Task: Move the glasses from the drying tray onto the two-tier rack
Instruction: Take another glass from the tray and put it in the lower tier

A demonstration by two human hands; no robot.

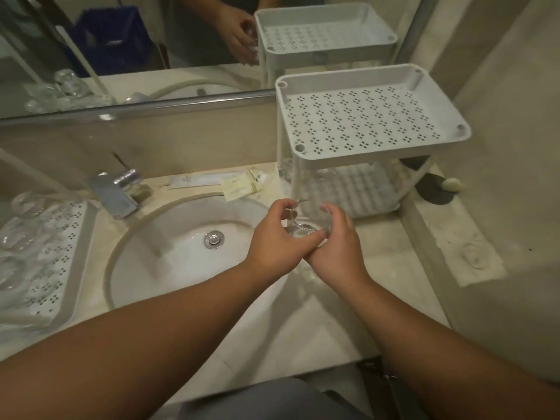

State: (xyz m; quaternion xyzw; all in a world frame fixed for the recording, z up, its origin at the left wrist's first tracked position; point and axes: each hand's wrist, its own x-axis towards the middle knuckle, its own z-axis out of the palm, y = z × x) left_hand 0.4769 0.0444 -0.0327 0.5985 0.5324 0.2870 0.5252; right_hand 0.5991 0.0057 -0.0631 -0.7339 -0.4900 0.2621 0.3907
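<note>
both hands [306, 237] seemingly cup one glass [309, 227] before the rack [375, 153].

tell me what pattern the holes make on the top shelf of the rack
Small four-hole clusters repeated in staggered rows across the white top shelf, clearest in the head view.

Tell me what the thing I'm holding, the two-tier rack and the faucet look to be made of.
The glass held in both hands looks like clear, smooth glass: the fingers show through it. The two-tier rack looks like matte white moulded plastic, with punched drain holes. The faucet looks like polished chromed metal, given its bright reflections.
</note>
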